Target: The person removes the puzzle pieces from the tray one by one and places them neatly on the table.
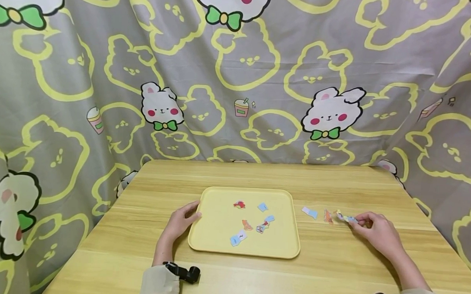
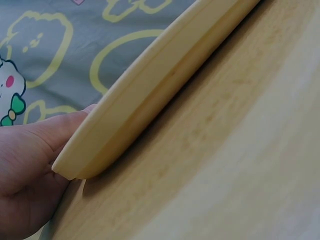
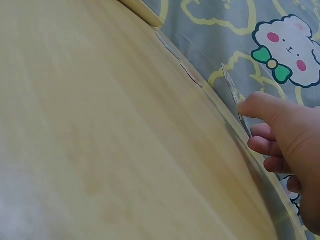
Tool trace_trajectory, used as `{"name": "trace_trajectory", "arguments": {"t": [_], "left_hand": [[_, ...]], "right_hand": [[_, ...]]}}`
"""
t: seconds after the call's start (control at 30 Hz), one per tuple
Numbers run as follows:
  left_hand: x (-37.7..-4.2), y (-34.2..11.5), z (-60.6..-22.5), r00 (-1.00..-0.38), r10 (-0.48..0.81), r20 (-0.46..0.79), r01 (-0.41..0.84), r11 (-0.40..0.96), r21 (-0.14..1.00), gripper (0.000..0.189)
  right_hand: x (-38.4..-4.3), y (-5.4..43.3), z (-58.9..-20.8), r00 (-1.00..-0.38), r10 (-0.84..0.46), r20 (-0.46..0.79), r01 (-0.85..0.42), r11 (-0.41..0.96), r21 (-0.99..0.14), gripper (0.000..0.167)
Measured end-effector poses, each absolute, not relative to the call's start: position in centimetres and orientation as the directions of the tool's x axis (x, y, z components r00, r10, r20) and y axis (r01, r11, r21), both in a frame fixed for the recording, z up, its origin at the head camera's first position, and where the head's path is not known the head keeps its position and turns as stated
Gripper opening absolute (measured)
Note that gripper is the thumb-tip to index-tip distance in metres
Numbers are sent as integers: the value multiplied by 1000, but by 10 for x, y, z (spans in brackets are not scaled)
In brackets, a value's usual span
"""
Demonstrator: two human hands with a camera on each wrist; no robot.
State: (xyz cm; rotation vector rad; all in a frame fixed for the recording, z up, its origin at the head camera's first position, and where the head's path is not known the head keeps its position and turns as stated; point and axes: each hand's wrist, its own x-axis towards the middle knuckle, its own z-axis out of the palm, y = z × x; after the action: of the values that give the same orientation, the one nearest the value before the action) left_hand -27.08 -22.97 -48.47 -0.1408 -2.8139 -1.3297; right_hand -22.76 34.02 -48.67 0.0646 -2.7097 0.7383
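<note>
My left hand (image 1: 179, 219) holds the left rim of a pale yellow tray (image 1: 218, 198); in the left wrist view the thumb lies over the rim (image 2: 125, 95) and other fingers are partly hidden behind the tray's corner. To the right of the tray, my right hand (image 1: 378, 232) pinches a flat, colourful cutout piece (image 1: 347, 217) between thumb and fingers. In the right wrist view this thin piece (image 3: 230, 86) stands edge-on, raised over the table. Left of it lie an orange piece (image 1: 328, 216) and a blue and white piece (image 1: 310, 212).
Several small cutouts lie on the tray, among them a red one (image 1: 239, 204), a blue one (image 1: 263, 207), an orange one (image 1: 247, 225) and a blue and white one (image 1: 238, 238). Behind the wooden table (image 1: 258, 176) hangs a patterned grey curtain (image 1: 207, 77).
</note>
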Motion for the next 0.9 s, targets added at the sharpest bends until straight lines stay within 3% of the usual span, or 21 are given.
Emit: {"name": "trace_trajectory", "arguments": {"t": [0.9], "left_hand": [[-271,-229,-483,-996,71,51,84,637,767,52]], "right_hand": [[-230,327,-479,-970,133,201,22,879,-476,38]]}}
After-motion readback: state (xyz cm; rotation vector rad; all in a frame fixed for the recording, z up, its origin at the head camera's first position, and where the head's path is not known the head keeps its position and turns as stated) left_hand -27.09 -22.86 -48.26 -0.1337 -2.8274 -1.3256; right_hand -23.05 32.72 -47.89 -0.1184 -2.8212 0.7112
